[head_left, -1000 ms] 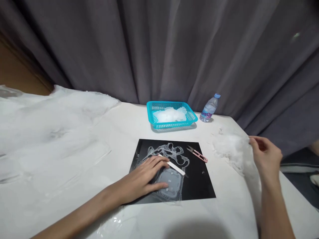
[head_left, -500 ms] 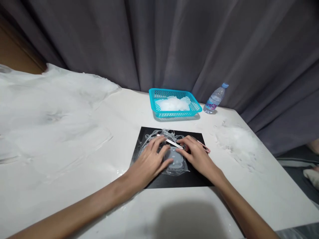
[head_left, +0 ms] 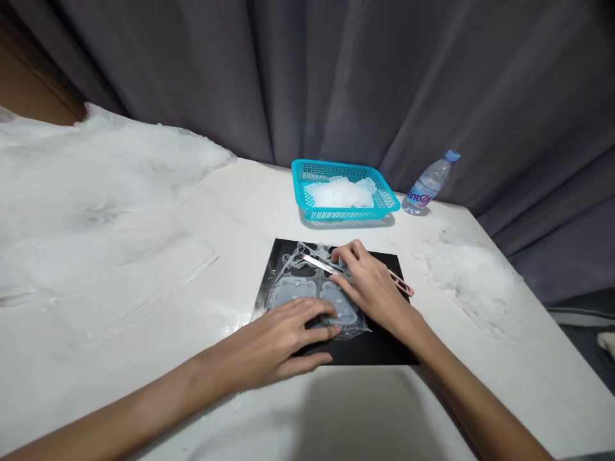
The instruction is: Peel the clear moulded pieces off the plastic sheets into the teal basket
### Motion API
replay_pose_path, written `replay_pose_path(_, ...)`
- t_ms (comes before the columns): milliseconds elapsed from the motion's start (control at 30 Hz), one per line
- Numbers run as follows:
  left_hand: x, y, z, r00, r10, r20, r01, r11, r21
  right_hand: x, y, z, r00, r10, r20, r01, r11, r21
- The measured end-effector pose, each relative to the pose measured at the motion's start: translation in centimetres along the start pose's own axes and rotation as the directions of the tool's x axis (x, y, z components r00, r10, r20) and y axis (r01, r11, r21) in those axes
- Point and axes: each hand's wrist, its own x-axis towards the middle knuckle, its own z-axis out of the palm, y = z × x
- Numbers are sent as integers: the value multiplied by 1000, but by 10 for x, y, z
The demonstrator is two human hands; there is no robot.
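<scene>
Your left hand (head_left: 288,337) lies open over the clear plastic piece (head_left: 294,289) on the black mat (head_left: 368,352), presumably steadying it flat; your right hand (head_left: 372,282) curls at a slim white tool (head_left: 318,263), whether gripping I cannot tell.

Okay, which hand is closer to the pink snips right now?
Right: the right hand is beside the pink snips, partly hiding them; the left hand is farther left, over the clear plastic.

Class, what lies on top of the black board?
Clear plastic, a white strip and, partly, a pink handle. The right hand hides the handle's far end; the left hand covers some plastic, which cannot be seen.
</scene>
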Motion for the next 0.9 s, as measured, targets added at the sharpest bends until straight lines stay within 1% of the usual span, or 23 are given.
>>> replay_pose_path(67, 0, -1, -2, 999, -37, 10, 38, 997, -61, 4, -3, -1, 999, -38, 8, 38, 999, -22)
replay_pose_path(133, -1, -3, -3, 996, -81, 40, 85, 990, -113, 4, -4, -3, 994, -92, 58, 93, 996, -15)
replay_pose_path(200, -1, -4, -4, 992, -106, 75, 116, 982, -147, 3, -1, -3, 986, -116, 119, 115, 993, 17)
replay_pose_path(233, -2, -4, -5, 990, -110, 89, 124, 979, -162, 2, 1, -4, 985, -105, 135, 101, 994, 38)
replay_pose_path(333, -2, -4, -7, 988, -116, 104, 135, 971, -198, 1, 12, -3, 989, -25, 144, 8, 993, 118)
replay_pose_path(433, -1, -3, -9, 985, -130, 116, 152, 968, -200, 5, 24, -4, 988, -3, 152, -18, 991, 132)
replay_pose_path(533, -1, -2, -9, 984, -127, 123, 149, 970, -193, 14, 26, -5, 984, -39, 175, 34, 999, 32)
replay_pose_path(600, -1, -2, -8, 984, -125, 124, 147, 972, -185, 22, 20, -5, 973, -99, 210, 119, 989, -83)
replay_pose_path(667, -1, -2, -7, 983, -128, 132, 148, 977, -154, 29, 11, -5, 958, -152, 243, 207, 953, -221)
replay_pose_path(733, -1, -2, -6, 981, -127, 144, 145, 983, -115, 33, 4, -5, 960, -163, 226, 233, 914, -331)
replay_pose_path(800, -2, -3, -4, 982, -120, 144, 135, 986, -97, 32, 2, -7, 970, -167, 177, 221, 909, -354)
replay_pose_path(833, -2, -3, -4, 984, -116, 137, 130, 987, -99, 30, 3, -8, 971, -181, 153, 223, 919, -324)
replay_pose_path(900, -2, -3, -2, 988, -105, 112, 118, 987, -111, 23, 7, -12, 966, -231, 112, 248, 954, -168)
